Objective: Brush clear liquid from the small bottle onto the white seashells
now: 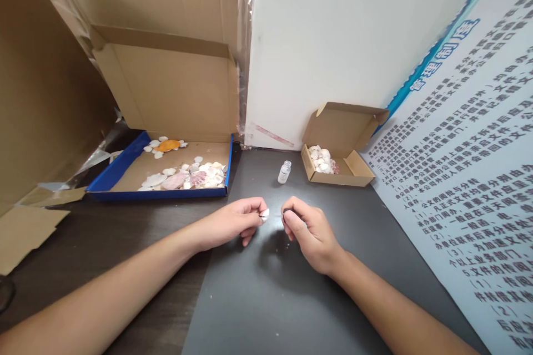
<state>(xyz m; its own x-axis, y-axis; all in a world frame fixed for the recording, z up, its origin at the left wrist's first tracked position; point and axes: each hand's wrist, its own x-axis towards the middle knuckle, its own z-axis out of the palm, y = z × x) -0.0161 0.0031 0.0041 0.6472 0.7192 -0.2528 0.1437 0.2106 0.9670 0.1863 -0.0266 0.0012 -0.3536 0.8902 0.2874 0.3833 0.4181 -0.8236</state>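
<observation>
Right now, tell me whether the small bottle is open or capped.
Open: the small bottle stands upright, its clear neck bare, with no cap on it.

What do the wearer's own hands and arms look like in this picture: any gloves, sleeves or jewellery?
The left hand and right hand are both ungloved. The left forearm and right forearm are bare as far as the picture shows, with no sleeve in view. No watch, bracelet or ring can be seen.
</observation>
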